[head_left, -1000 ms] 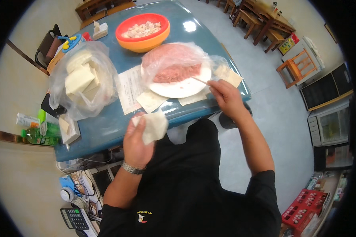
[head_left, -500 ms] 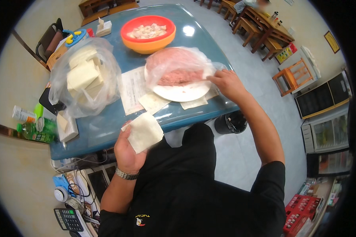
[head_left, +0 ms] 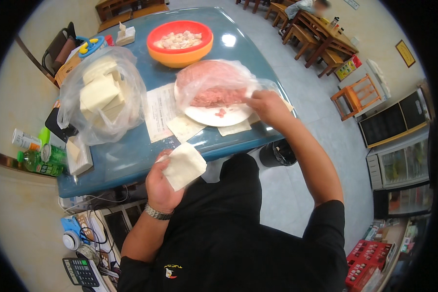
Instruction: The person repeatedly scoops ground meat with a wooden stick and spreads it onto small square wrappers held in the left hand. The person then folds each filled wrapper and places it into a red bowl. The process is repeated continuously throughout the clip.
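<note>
On the palm of my left hand (head_left: 161,192) lies a small stack of square, pale dough wrappers (head_left: 185,168), steadied by the thumb in front of the table edge. My right hand (head_left: 271,108) is closed at the right rim of a white plate (head_left: 211,116); whatever is between its fingertips is too small to make out. Pink minced meat (head_left: 219,98) is heaped on that plate, partly under a clear plastic bag (head_left: 199,78). A small bit of mince (head_left: 221,113) sits apart on the near part of the plate.
More wrappers (head_left: 100,92) sit in an open plastic bag (head_left: 134,114) on the left. An orange-red bowl (head_left: 180,59) of pale pieces stands behind the plate. Bottles (head_left: 39,163) and a tissue pack (head_left: 80,158) line the left edge. Below the table is a black bin (head_left: 277,153).
My right hand has moved slightly left over the plate's rim. A loose bit of mince now shows on the plate. My left hand still holds the wrappers; the whole view has shifted a little.
</note>
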`<action>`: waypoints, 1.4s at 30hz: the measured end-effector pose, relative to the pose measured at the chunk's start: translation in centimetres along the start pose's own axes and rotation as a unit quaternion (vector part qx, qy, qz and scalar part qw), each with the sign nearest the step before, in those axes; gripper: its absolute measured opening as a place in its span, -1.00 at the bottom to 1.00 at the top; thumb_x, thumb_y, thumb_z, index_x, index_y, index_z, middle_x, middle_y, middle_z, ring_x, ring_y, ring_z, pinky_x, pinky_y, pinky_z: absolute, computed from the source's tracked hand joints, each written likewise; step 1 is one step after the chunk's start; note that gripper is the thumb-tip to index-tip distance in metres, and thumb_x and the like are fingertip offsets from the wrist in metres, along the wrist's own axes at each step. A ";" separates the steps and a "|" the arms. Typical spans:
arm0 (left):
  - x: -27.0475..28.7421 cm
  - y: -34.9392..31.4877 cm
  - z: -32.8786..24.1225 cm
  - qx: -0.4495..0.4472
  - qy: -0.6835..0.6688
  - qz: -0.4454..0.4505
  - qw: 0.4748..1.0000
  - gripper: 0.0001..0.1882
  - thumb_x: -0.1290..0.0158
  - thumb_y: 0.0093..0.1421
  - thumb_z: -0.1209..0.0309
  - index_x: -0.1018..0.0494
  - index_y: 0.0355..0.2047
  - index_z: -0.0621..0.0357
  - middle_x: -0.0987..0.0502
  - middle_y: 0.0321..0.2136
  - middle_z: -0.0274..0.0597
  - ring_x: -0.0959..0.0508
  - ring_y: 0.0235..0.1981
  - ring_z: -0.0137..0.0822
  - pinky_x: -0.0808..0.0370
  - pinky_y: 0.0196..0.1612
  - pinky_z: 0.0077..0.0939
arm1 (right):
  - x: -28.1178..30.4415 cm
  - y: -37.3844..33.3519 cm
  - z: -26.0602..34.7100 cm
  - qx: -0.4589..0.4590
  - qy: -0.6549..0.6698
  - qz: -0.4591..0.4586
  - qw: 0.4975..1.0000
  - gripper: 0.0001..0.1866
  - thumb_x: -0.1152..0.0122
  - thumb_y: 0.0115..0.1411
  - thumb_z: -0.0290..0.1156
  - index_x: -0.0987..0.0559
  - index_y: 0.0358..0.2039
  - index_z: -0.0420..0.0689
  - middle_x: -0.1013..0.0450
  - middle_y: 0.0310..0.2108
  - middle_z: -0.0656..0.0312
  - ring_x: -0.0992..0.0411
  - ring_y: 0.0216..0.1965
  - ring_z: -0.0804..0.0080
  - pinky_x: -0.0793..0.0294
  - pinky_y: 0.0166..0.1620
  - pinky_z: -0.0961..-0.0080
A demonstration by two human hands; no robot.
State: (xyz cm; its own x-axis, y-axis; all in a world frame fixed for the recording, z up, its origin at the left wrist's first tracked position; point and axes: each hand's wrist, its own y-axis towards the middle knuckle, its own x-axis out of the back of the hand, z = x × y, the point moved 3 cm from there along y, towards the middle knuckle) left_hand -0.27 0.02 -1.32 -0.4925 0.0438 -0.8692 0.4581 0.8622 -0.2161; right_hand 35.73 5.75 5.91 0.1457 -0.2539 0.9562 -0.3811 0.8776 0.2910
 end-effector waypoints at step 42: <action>-7.5 7.9 5.8 -0.047 0.014 -0.098 0.994 -0.51 0.12 0.46 0.52 -0.24 0.35 0.46 -0.46 0.28 0.09 -0.54 0.26 0.03 -0.51 0.33 -0.03 | 2.6 -5.7 8.4 -0.193 0.016 0.066 0.979 -0.73 -0.17 0.29 -0.48 -0.66 -0.02 -0.08 -0.54 -0.33 0.07 -0.60 -0.29 -0.03 -0.60 -0.24 0.08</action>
State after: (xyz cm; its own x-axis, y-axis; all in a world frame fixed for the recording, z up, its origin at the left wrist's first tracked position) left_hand 11.31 3.55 0.94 -0.5866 -0.1175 -0.8013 0.2807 0.8986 -0.3373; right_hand 30.58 -3.35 6.95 0.1497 -0.1196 0.9815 -0.0264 0.9918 0.1249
